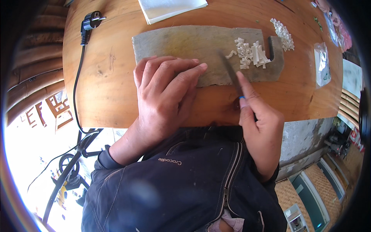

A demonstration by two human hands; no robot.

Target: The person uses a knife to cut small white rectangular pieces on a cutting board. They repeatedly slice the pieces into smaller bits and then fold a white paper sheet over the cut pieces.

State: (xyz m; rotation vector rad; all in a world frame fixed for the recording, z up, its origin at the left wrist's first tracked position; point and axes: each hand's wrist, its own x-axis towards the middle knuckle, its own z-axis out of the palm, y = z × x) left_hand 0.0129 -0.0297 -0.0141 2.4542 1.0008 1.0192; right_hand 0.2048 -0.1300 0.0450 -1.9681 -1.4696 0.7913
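My right hand (pixel 259 112) grips a knife (pixel 232 71), its index finger stretched along the blade's back. The blade points up and to the left over a worn grey cutting board (pixel 216 36). On the board's left half rests my left hand (pixel 164 85), fingers bent and close together; whatever lies beneath them is hidden. Small white cut pieces (pixel 244 52) lie heaped to the right of the blade, beside a bundle of short white strips (pixel 258 54). A second heap of white bits (pixel 284 34) sits on the table past the board's notched right end.
All this is on a wooden table (pixel 104 100). A black power plug (pixel 92 21) with its cord runs down the left side. White sheets (pixel 170 7) lie beyond the board. At the right are a clear plastic packet (pixel 322 63) and, farther off, part of another person's hand (pixel 324 7).
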